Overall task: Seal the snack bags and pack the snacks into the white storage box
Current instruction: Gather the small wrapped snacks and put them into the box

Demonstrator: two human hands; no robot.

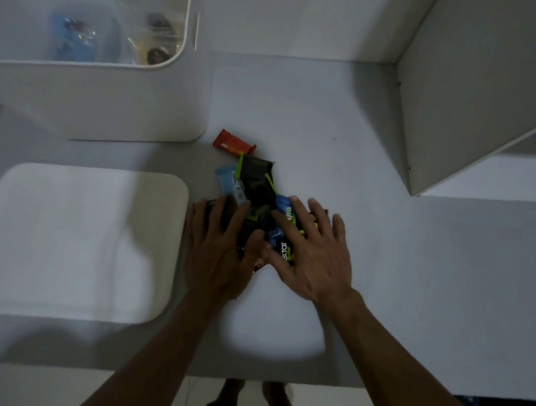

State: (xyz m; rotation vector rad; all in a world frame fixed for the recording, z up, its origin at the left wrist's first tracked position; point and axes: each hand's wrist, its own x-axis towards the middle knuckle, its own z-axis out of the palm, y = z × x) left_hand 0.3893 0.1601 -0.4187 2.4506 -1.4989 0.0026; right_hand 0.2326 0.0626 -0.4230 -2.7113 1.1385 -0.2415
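Head view: the left hand (pixel 219 250) and right hand (pixel 312 256) lie flat, fingers (pixel 295 212) spread, pressing the near end of a small heap of crinkly dark, green and blue snack packets (pixel 257 198) on the pale bench (pixel 334 111). The heap runs far-left to near-right. An orange-red wrapped bar (pixel 233 142) lies just beyond. The white rounded plastic storage box (pixel 90 97) stands far-left, nearer the left hand; its flat white lid (pixel 73 243) lies left.
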